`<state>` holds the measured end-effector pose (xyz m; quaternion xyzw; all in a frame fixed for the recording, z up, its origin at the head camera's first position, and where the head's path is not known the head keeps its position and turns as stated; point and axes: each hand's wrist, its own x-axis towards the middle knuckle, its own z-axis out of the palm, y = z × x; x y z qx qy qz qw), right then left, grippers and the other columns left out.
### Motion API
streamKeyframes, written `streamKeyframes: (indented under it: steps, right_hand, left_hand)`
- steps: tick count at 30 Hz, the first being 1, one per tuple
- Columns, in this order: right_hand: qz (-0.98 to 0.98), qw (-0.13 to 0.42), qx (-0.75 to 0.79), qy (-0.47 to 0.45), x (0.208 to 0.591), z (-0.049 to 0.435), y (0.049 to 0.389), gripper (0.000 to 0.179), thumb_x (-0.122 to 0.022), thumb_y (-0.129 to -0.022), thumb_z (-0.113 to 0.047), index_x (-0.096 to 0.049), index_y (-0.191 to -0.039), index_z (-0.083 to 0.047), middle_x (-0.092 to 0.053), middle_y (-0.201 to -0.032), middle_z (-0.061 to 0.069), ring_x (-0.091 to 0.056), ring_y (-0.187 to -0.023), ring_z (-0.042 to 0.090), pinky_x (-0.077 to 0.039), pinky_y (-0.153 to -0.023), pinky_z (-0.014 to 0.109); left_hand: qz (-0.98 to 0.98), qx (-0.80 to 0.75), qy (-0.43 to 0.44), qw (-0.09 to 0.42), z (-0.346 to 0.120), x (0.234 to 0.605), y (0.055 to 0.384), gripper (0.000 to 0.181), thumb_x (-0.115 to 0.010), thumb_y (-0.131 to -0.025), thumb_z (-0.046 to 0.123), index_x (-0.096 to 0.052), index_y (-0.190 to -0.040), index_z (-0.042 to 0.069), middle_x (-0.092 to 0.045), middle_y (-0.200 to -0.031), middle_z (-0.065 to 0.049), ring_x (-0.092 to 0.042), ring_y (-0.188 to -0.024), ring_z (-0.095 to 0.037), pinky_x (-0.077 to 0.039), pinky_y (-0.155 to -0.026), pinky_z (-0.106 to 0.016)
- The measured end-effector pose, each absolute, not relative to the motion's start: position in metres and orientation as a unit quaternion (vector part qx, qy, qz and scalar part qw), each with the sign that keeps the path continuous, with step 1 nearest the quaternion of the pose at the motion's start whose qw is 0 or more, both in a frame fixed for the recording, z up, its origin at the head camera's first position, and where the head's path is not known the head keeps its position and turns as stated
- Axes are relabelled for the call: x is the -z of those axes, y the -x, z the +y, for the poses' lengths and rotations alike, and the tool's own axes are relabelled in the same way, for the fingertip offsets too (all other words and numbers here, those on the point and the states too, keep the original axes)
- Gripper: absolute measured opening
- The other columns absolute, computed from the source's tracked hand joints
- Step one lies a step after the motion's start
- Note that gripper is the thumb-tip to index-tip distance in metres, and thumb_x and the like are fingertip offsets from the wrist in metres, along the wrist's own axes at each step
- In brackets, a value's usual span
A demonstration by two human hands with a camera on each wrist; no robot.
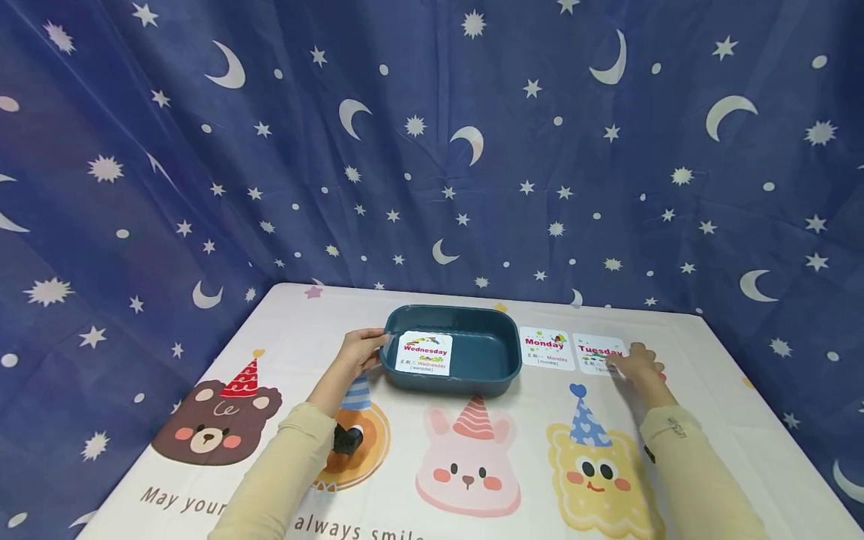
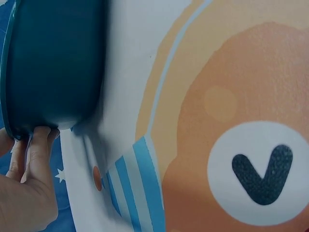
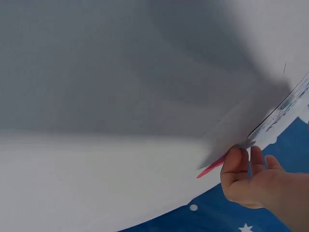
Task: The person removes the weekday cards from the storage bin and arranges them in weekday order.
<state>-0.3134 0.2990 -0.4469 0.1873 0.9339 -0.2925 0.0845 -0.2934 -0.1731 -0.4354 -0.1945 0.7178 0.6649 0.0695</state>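
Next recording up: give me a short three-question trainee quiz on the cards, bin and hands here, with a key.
1. Which card lies in the bin?
2. True or false: the left hand is clear of the bin.
3. Fill in: between the bin and the Tuesday card, where the right hand is, lies the ____ card.

Key:
1. Wednesday card
2. False; it grips the bin's end.
3. Monday

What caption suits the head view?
Left hand grips a tray holding a Wednesday card; right hand at a Tuesday card.
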Motion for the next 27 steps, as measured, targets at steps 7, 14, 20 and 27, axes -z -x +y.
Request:
streamKeyframes:
  steps: [7, 14, 20, 27]
  right_hand:
    - [0.929, 0.048, 0.324, -0.172, 0.445, 0.295, 0.309, 0.066, -0.048, -0.093, -0.026, -0.019, -0.141, 0.007, -0.024, -0.136, 0.039, -0.028, -0.121, 0.056, -0.026, -0.099, 0.062]
    - [0.919, -0.034, 0.382, -0.091, 0.429, 0.268, 0.291, 0.055, -0.048, -0.093, -0.015, -0.028, -0.138, 0.011, -0.039, -0.128, 0.037, -0.041, -0.113, 0.048, -0.04, -0.091, 0.052]
    - [0.896, -0.079, 0.432, -0.059, 0.414, 0.237, 0.274, 0.044, -0.05, -0.093, -0.011, -0.041, -0.133, 0.006, -0.05, -0.119, 0.031, -0.053, -0.101, 0.04, -0.043, -0.068, 0.022]
    - [0.87, -0.11, 0.478, -0.046, 0.401, 0.211, 0.266, 0.034, -0.052, -0.093, -0.007, -0.051, -0.125, 0.003, -0.057, -0.114, 0.028, -0.056, -0.076, 0.009, -0.041, -0.064, 0.012]
  left_hand:
    - [0.718, -0.664, 0.196, 0.075, -0.173, 0.434, 0.297, 0.037, -0.057, -0.094, 0.011, -0.054, -0.129, 0.001, -0.055, -0.129, -0.02, -0.062, -0.101, -0.024, -0.052, -0.062, -0.017]
    - [0.708, -0.676, 0.185, 0.078, -0.175, 0.433, 0.294, 0.039, -0.057, -0.094, 0.009, -0.051, -0.131, -0.002, -0.052, -0.131, -0.024, -0.063, -0.096, -0.022, -0.056, -0.07, -0.022]
    - [0.707, -0.675, 0.196, 0.078, -0.175, 0.435, 0.294, 0.039, -0.058, -0.094, 0.01, -0.052, -0.131, -0.001, -0.053, -0.131, -0.022, -0.064, -0.092, -0.017, -0.055, -0.071, -0.022]
    - [0.703, -0.685, 0.179, 0.068, -0.177, 0.439, 0.295, 0.035, -0.064, -0.09, 0.011, -0.059, -0.122, -0.001, -0.061, -0.117, -0.018, -0.065, -0.086, -0.018, -0.056, -0.073, -0.027]
